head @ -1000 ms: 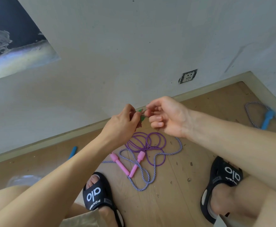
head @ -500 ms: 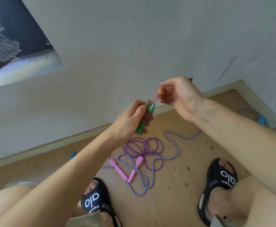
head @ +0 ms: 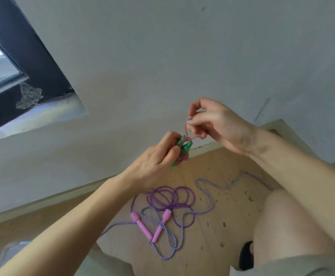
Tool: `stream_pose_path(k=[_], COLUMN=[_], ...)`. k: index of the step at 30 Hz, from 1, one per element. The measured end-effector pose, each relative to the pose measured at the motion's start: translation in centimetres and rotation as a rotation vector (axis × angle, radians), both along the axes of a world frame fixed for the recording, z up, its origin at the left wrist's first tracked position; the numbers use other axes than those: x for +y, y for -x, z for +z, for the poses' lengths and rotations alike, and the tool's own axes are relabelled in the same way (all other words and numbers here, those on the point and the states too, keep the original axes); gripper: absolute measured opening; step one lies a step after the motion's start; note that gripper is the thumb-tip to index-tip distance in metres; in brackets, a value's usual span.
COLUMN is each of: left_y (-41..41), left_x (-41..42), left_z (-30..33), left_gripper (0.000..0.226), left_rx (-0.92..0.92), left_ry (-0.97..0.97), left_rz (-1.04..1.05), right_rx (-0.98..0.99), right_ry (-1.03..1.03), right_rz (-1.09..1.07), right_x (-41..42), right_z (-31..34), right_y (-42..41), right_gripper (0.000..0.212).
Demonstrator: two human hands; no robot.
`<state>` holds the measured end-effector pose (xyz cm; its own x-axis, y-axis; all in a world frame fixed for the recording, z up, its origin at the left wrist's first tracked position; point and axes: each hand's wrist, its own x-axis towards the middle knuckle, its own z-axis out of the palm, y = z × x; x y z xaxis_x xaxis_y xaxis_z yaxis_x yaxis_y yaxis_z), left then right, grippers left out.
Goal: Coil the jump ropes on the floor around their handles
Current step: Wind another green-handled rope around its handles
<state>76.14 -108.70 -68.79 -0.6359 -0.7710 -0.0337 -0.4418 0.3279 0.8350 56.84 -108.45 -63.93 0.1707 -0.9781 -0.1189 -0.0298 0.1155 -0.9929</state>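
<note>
Since a second ago both my hands have risen toward the wall. My left hand is gripping the green handles, its fingers curled round them, while my right hand is pinching the pink rope just above them. Below, on the wooden floor, two more ropes are lying tangled: a purple rope with two pink handles and a striped rope. A grey wall is rising behind.
</note>
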Motion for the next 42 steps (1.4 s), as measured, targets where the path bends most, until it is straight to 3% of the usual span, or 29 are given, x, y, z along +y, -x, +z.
stream_pose_path(k=[6,11,17,20,23,27,30,34,38,42], left_y=[2.6,4.4,6.0,6.5,7.1,8.0,8.6,9.7,11.5,14.1], left_x=[-4.4,-4.3,-2.1,-0.3,0.7,0.2,-0.5,-1.8,-2.7,-3.5], left_z=[9.7,21.5,37.8,45.8,52.8,61.0,65.0,67.5,69.2,70.4], left_gripper=[0.033,0.009,0.008,0.009,0.005,0.005,0.009,0.011,0.011,0.012], left_rx=[0.244,0.187,0.129,0.187,0.195,0.185,0.161,0.008,0.085,0.291], left_ry=[-0.09,0.042,0.059,-0.111,-0.131,-0.079,0.031,0.469,0.501,0.338], left_rz=[0.008,-0.038,-0.046,-0.069,-0.045,0.004,0.03,0.11,0.189,0.237], right_rx=[0.227,0.255,0.226,0.213,0.184,0.007,-0.082,-0.04,-0.006,-0.027], right_ry=[0.147,0.119,0.133,0.155,0.201,0.298,0.344,0.391,0.399,0.356], right_rz=[0.167,0.072,-0.004,-0.017,-0.048,-0.217,-0.322,-0.385,-0.437,-0.449], right_x=[-2.0,-1.6,1.7,3.6,4.9,5.2,4.6,3.2,1.5,-0.5], right_z=[10.1,21.1,35.8,42.6,49.1,56.3,59.8,63.1,65.7,67.7], right_y=[0.4,1.9,3.3,3.8,4.5,5.8,6.4,6.5,7.0,9.2], right_gripper=[0.016,0.013,0.021,0.024,0.025,0.027,0.029,0.025,0.026,0.029])
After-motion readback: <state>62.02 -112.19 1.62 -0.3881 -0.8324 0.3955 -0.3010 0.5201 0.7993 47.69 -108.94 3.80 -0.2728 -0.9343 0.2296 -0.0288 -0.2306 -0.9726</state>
